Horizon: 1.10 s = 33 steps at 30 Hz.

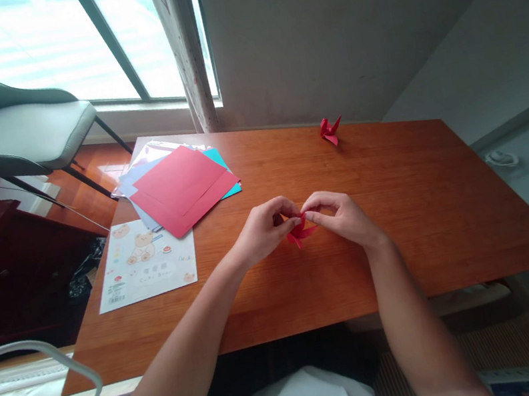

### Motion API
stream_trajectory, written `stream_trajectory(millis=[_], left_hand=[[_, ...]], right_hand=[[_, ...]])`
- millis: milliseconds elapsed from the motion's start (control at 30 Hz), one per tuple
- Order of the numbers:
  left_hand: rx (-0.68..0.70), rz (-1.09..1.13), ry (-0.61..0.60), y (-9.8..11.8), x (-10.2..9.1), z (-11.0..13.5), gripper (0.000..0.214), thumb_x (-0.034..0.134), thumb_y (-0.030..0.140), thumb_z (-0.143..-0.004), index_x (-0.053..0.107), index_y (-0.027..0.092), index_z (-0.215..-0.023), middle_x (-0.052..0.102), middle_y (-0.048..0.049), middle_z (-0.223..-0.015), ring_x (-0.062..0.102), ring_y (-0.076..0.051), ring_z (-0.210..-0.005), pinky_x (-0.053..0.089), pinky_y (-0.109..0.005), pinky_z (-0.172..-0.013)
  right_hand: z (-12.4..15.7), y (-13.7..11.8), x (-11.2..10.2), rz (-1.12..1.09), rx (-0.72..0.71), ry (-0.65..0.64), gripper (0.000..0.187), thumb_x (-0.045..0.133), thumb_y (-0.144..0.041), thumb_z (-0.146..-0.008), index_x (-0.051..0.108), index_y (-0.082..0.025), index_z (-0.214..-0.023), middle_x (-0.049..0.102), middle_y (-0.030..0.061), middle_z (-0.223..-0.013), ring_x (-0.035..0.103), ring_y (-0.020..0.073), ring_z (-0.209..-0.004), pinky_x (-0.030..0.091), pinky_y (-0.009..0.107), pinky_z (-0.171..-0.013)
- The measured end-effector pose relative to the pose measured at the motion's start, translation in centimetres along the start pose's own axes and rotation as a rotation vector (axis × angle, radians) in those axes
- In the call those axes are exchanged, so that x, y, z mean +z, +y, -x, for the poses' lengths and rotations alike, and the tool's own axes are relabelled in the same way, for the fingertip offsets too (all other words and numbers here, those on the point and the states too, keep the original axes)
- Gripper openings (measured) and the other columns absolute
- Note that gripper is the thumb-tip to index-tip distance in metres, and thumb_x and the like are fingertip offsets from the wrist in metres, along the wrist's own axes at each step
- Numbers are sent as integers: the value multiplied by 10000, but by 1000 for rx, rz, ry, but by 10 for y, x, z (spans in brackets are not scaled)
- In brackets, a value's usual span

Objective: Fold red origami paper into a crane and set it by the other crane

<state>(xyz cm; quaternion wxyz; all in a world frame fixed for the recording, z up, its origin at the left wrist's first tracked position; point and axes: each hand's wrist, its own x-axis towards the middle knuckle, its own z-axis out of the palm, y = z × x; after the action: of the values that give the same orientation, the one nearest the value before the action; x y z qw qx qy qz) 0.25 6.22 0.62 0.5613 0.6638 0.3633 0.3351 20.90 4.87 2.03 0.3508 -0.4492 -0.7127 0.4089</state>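
While the left hand point(262, 229) and right hand point(343, 215) meet over the middle of the wooden worktop point(401, 229), each grip is pinched shut on a small red paper piece point(299, 232) held low between the fingertips. It is compact with points sticking out, so the folding looks well advanced but unfinished. A red folded figure point(330, 129) sits well apart near the far edge, and coloured sheets point(181, 185) lie at the left.

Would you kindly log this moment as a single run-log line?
left hand: pinches red origami piece | right hand: pinches it too | red paper crane: apart, farther back
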Motion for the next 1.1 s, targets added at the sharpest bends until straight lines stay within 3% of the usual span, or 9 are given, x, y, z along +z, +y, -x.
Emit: stream_trajectory(millis=[400, 900, 1100], left_hand=[[-6, -9, 43, -1, 1, 0, 99, 678, 198, -798, 680, 126, -865, 720, -57, -822, 649, -134, -720, 474, -209, -615], [-32, -129, 56, -5, 0, -2, 127, 696, 245, -797, 771, 158, -851, 767, -48, -804, 672, -155, -687, 481, -217, -613], [-77, -14, 43, -2, -2, -1, 135, 699, 270, -811, 757, 155, -848, 765, -55, -787, 697, -174, -706, 528, -242, -655]], right_hand=[[1, 0, -2, -16, 12, -41, 158, 662, -355, -885, 734, -217, -863, 715, 41, -889, 651, 205, -859, 501, 340, -808], [0, -2, 0, 47, 32, 3, 153, 667, -347, -874, 714, -211, -823, 711, 34, -842, 639, 191, -812, 484, 322, -767], [-3, -2, 1, -21, 57, 15, 163, 676, -358, -873, 706, -205, -824, 702, 27, -841, 634, 179, -806, 491, 306, -760]])
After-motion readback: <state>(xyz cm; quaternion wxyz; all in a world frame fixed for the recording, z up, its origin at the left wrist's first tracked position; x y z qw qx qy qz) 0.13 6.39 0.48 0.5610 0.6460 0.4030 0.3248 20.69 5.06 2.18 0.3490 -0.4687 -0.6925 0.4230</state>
